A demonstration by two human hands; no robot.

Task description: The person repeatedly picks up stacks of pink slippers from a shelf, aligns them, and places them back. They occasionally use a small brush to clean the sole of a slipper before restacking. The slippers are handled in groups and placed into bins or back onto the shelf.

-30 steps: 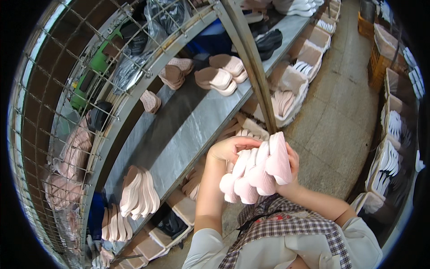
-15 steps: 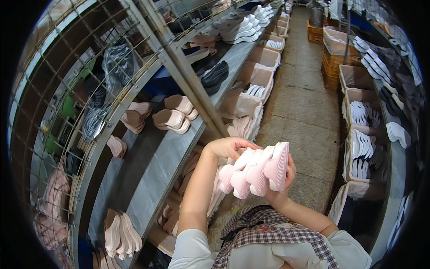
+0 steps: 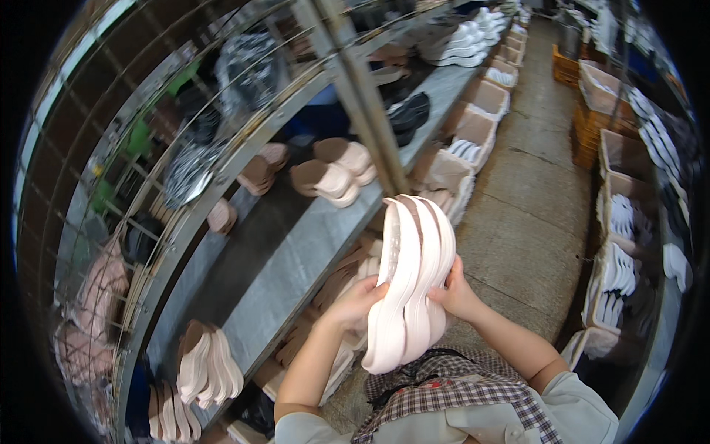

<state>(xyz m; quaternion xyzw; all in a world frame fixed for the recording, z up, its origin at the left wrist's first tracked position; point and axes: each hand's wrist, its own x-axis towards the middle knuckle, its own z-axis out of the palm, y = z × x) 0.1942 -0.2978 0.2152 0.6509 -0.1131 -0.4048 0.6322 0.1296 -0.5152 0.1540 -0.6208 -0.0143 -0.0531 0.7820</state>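
Observation:
A stack of pale pink shoe soles (image 3: 410,277) stands on edge between both hands, in front of my chest. My left hand (image 3: 356,302) grips the stack's left side, fingers wrapped on its edge. My right hand (image 3: 452,291) presses against the stack's right side. The soles are held over the front edge of a grey metal shelf (image 3: 296,266).
More pink soles (image 3: 208,366) lean on the shelf at lower left, tan soles (image 3: 333,174) lie further along it. A metal post (image 3: 362,96) rises ahead. Cardboard boxes of white soles (image 3: 473,144) line the concrete aisle (image 3: 532,207) on both sides, including at right (image 3: 625,222).
The stack has turned from lying fanned sideways to standing upright on edge, and both hands have shifted to its sides. My view has swung further along the aisle.

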